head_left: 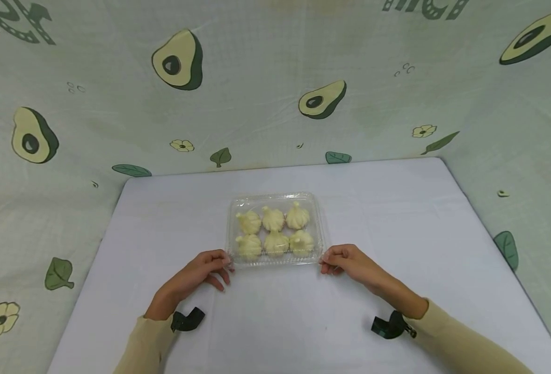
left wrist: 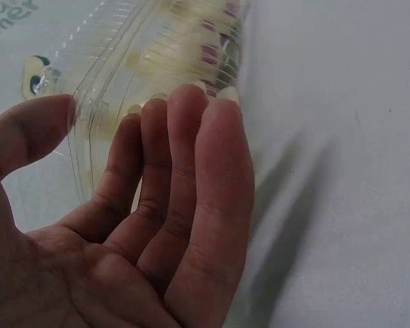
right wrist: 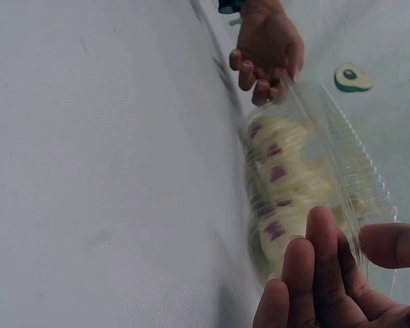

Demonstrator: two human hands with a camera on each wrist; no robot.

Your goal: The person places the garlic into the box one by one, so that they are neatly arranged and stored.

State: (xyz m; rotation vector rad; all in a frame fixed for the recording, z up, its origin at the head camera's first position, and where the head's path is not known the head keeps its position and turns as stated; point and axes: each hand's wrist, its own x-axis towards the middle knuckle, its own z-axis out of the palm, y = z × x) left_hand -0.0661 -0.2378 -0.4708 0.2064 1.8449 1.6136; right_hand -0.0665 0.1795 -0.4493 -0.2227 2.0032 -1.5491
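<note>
A clear plastic clamshell container (head_left: 277, 261), its lid down, sits on the white table in the head view. Inside are several cream-coloured, pleated pieces shaped like garlic bulbs (head_left: 273, 219), standing in two rows. Purple patches show on their sides in both wrist views. At the container's front left corner, my left hand (head_left: 196, 272) pinches the rim between thumb (left wrist: 44, 126) and index finger, the other fingers loosely bent. My right hand (head_left: 352, 264) holds the rim at the front right corner, thumb (right wrist: 389, 244) on one side and fingers on the other.
The table (head_left: 275, 322) has a white cover. Behind and beside it hangs a pale cloth (head_left: 257, 67) printed with avocados and leaves. A black wrist-camera mount (head_left: 188, 319) sits at the left cuff, another mount (head_left: 389, 326) at the right.
</note>
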